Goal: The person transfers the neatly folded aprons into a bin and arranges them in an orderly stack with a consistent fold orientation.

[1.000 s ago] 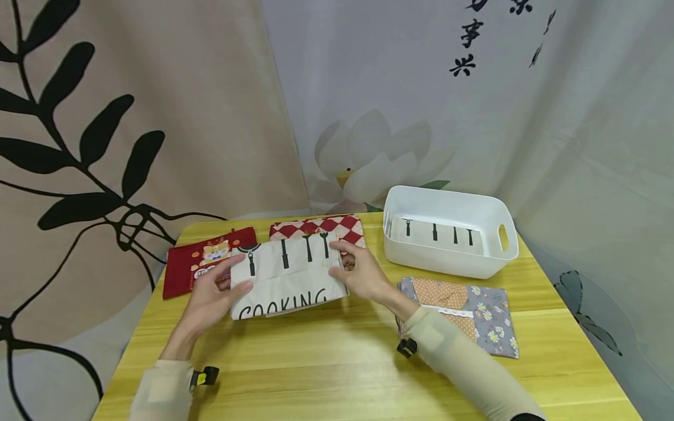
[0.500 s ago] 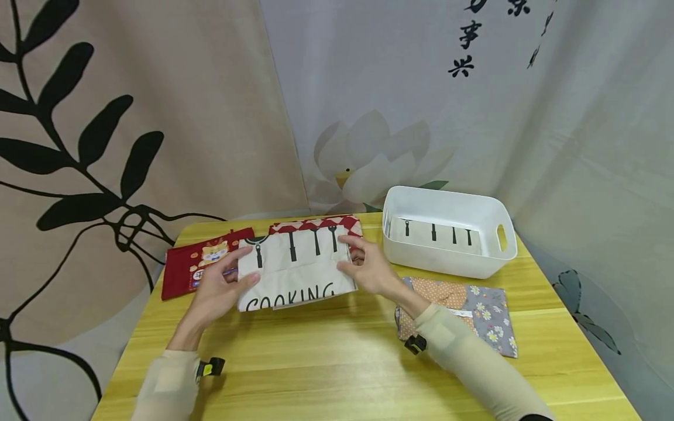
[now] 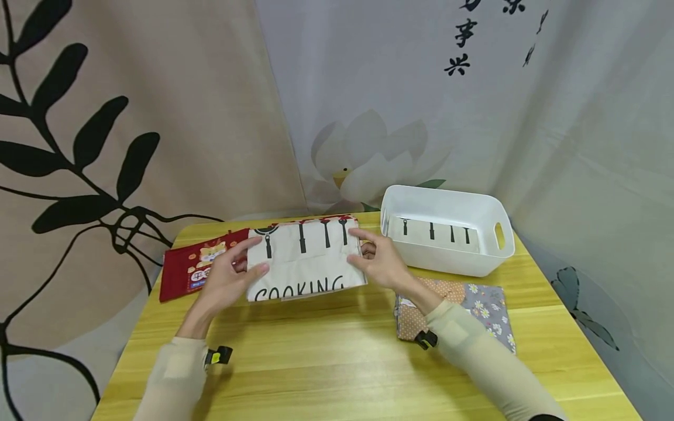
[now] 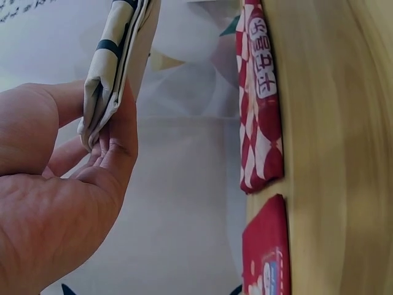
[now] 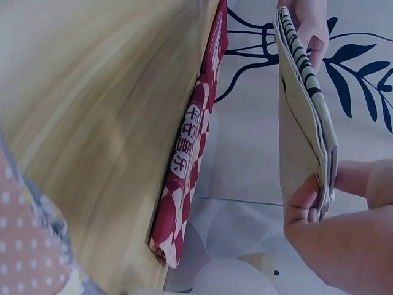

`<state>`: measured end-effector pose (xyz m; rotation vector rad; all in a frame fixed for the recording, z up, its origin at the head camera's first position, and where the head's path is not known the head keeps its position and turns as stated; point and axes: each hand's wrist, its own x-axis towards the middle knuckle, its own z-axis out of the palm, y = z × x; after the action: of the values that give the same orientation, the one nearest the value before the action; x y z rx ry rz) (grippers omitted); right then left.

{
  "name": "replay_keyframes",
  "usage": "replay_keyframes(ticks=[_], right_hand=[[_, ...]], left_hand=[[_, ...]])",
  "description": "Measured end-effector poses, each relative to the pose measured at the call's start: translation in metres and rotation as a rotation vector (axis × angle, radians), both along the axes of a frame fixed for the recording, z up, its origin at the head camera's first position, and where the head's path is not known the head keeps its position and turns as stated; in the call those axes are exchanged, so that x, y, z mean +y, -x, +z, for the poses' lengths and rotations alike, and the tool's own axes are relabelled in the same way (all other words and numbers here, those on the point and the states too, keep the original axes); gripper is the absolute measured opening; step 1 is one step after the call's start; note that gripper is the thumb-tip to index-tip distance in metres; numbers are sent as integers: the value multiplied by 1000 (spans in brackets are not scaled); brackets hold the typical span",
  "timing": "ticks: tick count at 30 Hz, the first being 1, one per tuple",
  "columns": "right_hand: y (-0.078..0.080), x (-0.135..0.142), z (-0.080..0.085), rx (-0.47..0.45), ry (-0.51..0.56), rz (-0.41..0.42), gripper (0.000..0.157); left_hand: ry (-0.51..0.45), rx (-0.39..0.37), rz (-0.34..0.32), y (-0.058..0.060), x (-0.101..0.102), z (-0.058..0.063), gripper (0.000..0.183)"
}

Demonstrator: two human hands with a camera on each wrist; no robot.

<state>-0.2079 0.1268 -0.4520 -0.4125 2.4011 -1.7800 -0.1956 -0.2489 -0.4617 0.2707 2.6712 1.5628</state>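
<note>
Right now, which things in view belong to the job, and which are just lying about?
In the job:
folded COOKING cloth, held by left hand and right hand
probably the white bin, similar print inside

Lying about, seemingly:
red cloth
checkered cloth
gray daisy-print cloth

Open lane: tabletop between left forearm and right forearm, in from the near side. More room beneath the folded cloth — held up off the tabletop. Curtain blocks beyond the back edge. White bin walled all round, way in from above. Right forearm bars part of floral cloth.
</note>
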Motion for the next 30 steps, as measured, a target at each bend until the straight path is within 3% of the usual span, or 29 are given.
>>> replay_keyframes(ticks=[6,17,30], right_hand=[[0,9,3,12,1,-19,68],[4,25,6,-5,11,-65,70],[4,42,12,-2,26,-101,69]], left_hand=[[-28,-20,-16,7,11,5,68],[-29,16,-34,18,26,14,67],[-76,-14,-70,33,43,14,68]])
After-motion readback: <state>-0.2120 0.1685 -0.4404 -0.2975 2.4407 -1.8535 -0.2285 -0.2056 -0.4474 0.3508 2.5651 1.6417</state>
